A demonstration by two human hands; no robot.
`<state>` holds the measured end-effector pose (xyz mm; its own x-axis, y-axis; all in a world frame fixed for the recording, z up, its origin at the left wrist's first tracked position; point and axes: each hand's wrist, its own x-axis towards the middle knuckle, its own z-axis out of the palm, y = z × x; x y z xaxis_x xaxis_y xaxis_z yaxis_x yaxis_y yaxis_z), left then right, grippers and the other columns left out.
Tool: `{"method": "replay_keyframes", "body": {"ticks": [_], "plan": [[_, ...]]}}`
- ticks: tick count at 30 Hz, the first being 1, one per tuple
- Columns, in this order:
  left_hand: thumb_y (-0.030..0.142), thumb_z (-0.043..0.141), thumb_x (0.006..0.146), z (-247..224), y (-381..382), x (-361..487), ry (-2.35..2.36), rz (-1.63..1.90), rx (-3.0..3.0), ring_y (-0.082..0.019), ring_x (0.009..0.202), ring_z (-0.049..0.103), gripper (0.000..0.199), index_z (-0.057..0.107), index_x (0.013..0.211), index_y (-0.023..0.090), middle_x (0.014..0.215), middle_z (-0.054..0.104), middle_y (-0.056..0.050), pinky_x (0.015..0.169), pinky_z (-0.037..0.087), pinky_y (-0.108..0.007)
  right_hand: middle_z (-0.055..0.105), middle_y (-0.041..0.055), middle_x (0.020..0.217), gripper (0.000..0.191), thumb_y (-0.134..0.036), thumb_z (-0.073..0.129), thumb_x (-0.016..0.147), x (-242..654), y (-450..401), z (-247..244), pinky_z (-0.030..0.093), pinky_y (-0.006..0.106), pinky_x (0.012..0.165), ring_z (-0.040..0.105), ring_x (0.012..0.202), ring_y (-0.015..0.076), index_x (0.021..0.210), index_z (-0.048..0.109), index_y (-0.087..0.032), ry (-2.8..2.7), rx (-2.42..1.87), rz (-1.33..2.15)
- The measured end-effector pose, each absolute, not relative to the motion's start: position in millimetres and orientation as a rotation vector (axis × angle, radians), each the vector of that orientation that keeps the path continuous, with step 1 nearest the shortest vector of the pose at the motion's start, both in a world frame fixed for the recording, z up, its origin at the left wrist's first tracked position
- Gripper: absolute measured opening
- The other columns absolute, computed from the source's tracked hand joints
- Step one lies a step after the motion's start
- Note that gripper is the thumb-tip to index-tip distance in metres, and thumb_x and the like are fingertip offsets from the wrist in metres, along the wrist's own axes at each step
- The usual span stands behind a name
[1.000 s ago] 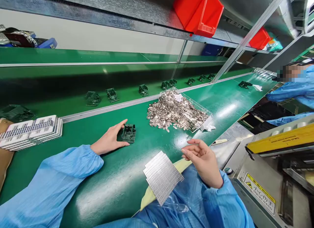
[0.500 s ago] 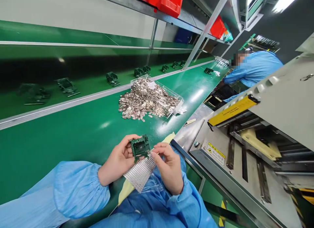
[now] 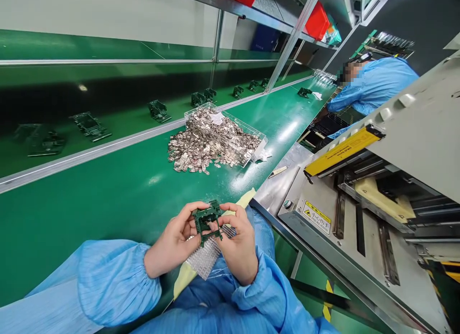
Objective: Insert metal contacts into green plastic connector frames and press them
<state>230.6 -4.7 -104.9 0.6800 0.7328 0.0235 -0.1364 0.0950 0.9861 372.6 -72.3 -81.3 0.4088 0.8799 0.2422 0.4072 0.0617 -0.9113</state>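
A small green circuit board with a large cut-out is held up over the near edge of the bench. My left hand grips its left side, thumb below and fingers behind. On the right side, my right hand has its fingers closed around the board's edge, with one fingertip reaching into the cut-out. Below the board lies a silvery sheet with a grid of small cells; its upper part is hidden behind the board and fingers. A pale yellow cloth or sheet lies under it.
Small metal pieces are heaped in and beside a clear tray on the green bench. Several green boards stand along the back. A metal machine with a yellow bar is at right; a person in blue bends beyond it.
My right hand has moved from the sheet's upper corner up to the board's right side. The board has turned and tilted between both hands. The view has shifted slightly.
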Motion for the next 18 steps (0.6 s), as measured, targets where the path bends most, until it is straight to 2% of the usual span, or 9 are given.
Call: {"method": "replay_keyframes", "body": {"ticks": [4, 11, 18], "plan": [[0.024, 0.059, 0.086, -108, -6, 230, 0.556, 0.74, 1.394, -0.015, 0.081, 0.065, 0.035, 0.048, 0.119, 0.025, 0.098, 0.064, -0.005, 0.069, 0.054, -0.023, 0.059, 0.0079, 0.099, 0.008, -0.016, 0.066, 0.078, 372, -73, -82, 0.045, 0.037, 0.087, 0.056, 0.097, 0.0225, 0.07, 0.065, -0.019, -1.16, -1.581, 0.523], [0.031, 0.06, 0.082, -111, -10, 234, 0.785, 0.745, 1.389, -0.016, 0.065, 0.062, 0.038, 0.052, 0.118, 0.024, 0.081, 0.062, -0.003, 0.058, 0.053, -0.026, 0.06, 0.0045, 0.085, 0.006, -0.024, 0.065, 0.078, 369, -73, -91, 0.051, 0.027, 0.062, 0.058, 0.073, 0.0165, 0.076, 0.062, -0.019, -0.921, -1.455, 0.78], [0.027, 0.061, 0.08, -100, -17, 246, 0.794, 0.8, 1.345, -0.015, 0.068, 0.062, 0.033, 0.049, 0.11, 0.025, 0.086, 0.061, -0.001, 0.06, 0.056, -0.026, 0.06, 0.0, 0.069, 0.029, -0.032, 0.08, 0.063, 366, -70, -90, 0.052, 0.027, 0.05, 0.055, 0.051, 0.0125, 0.07, 0.056, -0.018, -0.564, -1.252, 1.065]]}}
